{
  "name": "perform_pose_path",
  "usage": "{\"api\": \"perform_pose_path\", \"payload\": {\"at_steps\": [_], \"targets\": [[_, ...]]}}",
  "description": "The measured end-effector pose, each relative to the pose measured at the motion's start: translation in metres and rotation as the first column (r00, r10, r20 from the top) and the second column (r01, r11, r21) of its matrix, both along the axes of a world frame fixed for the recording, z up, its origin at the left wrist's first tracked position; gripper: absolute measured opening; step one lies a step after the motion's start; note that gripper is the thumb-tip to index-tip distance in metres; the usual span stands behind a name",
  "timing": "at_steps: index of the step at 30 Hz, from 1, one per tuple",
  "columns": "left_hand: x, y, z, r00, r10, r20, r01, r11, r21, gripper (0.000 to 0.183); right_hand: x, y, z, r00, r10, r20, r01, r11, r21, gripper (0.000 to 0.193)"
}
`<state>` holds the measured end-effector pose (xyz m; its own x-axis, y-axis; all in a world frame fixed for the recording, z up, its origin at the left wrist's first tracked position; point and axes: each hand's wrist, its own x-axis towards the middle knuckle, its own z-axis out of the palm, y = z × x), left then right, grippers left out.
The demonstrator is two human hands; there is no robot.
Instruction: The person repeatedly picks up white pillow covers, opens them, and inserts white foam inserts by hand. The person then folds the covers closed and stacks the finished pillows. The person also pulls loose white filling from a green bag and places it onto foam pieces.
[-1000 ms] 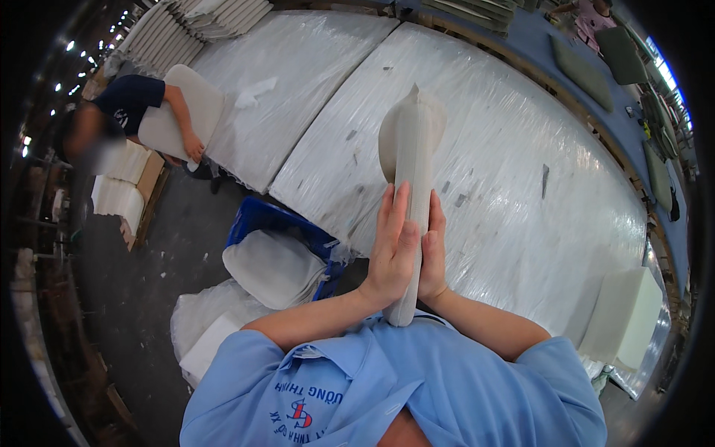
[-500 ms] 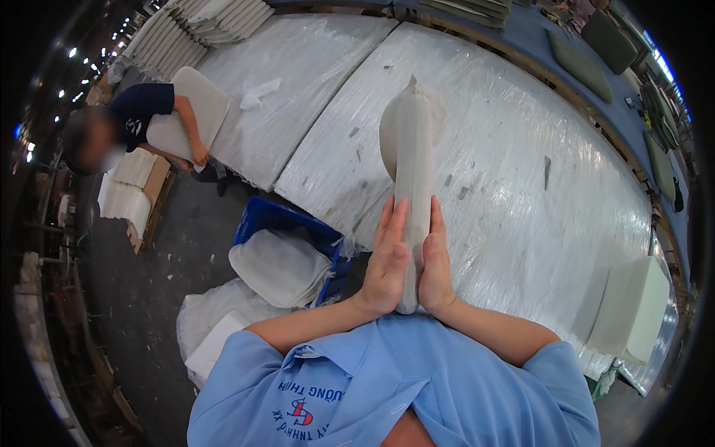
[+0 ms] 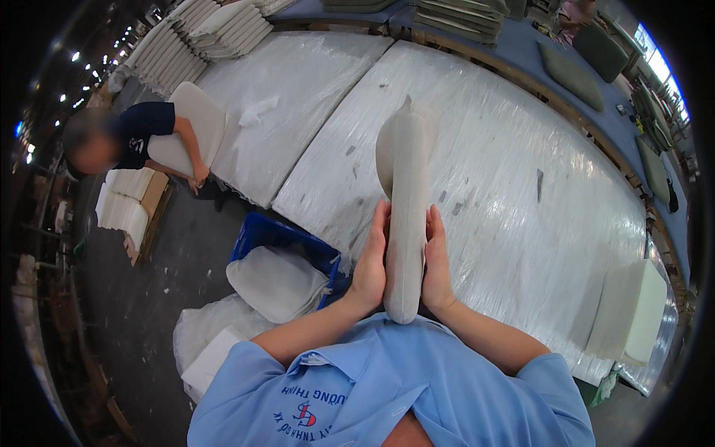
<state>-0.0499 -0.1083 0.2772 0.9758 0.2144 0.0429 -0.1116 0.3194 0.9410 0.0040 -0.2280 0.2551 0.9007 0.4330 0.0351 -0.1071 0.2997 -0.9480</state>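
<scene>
A pale grey cushion (image 3: 407, 231) stands on its edge in front of my chest, its narrow side with a seam facing up. My left hand (image 3: 370, 261) lies flat along its left face. Against the right face rests my right hand (image 3: 438, 261), so the cushion is held between both palms. Loose cover fabric (image 3: 386, 149) bulges out on both sides of the far end, ending in a pointed tip. The cushion's lower edge is hidden.
Plastic-wrapped tabletops (image 3: 514, 164) spread ahead. A blue crate (image 3: 257, 227) with pale covers (image 3: 275, 283) stands at left. Farther left a person (image 3: 138, 138) holds another cushion (image 3: 195, 123). White foam blocks (image 3: 629, 313) sit at right; cushion stacks (image 3: 458, 18) line the back.
My view has tilted up slightly. The cushion's near end has tipped toward me and shows more of its edge. Both hands still press its sides, with the left fingers straighter.
</scene>
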Motion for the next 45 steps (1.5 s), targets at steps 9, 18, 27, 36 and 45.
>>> {"api": "perform_pose_path", "payload": {"at_steps": [9,18,27,36,45], "targets": [[0.041,0.003,-0.001,0.999,0.031,-0.013,-0.028,0.98,0.195,0.079,0.018,0.016,0.022,1.0,0.016,-0.025,-0.015,0.999,0.048,0.085],[0.038,-0.001,0.008,0.997,0.082,-0.013,-0.067,0.895,0.441,0.075,0.032,0.013,-0.014,0.968,-0.019,0.25,0.036,0.997,-0.064,0.085],[0.083,0.036,-0.005,0.996,-0.05,-0.069,0.055,0.996,0.071,0.077,0.068,0.039,0.031,0.997,0.039,-0.066,-0.038,0.999,0.006,0.089],[0.087,0.019,0.006,0.993,0.117,-0.032,-0.079,0.824,0.561,0.082,0.068,0.039,0.012,0.979,0.055,0.197,-0.045,0.997,-0.056,0.088],[0.126,0.057,0.003,0.999,-0.018,-0.04,0.026,0.979,0.202,0.09,0.101,0.051,0.03,0.991,0.128,0.033,-0.128,0.992,-0.025,0.077]]}}
